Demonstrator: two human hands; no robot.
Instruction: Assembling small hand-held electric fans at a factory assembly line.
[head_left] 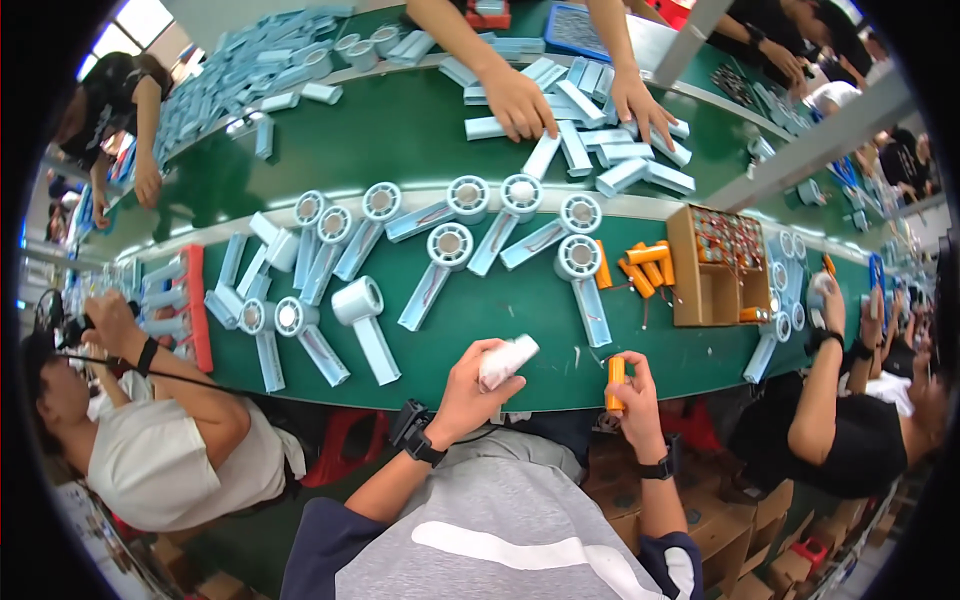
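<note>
My left hand (470,395) is closed around a white, pale-wrapped piece (508,362) near the table's front edge; its exact kind is not clear. A little to the right, my right hand (640,398) grips an orange cylindrical battery (615,383) upright between thumb and fingers. Beyond my hands lie several light-blue handheld fan bodies (450,246) with round heads and open handles, some with thin wires inside. More orange batteries (648,266) with leads lie loose in a pile ahead of my right hand.
A cardboard box (700,300) with compartments and wired parts stands right of the batteries. At the left is a red rack (197,308) holding blue pieces. Across the table, another person's hands (520,105) touch blue handle shells (575,148). Co-workers sit on both sides.
</note>
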